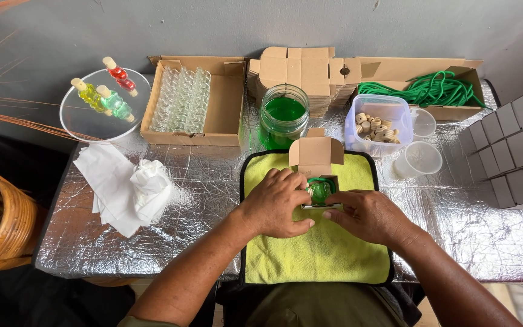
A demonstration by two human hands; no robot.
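A small brown cardboard box (316, 154) with its lid flaps up lies on a yellow-green cloth (319, 254). Inside it sits a small glass bottle of green liquid (320, 189) with a green cord round its neck. My left hand (276, 204) grips the box's left side and touches the bottle. My right hand (367, 213) holds the box's right front edge. The box's lower part is hidden by my fingers.
On the foil-covered table (201, 181): a jar of green liquid (283, 116), a carton of empty glass bottles (183, 100), flat box blanks (304, 72), a tub of wooden stoppers (378, 124), green cord in a carton (437, 89), two plastic cups, a plate with three filled bottles (105, 97), white tissues (131, 188), grey stacked boxes at right.
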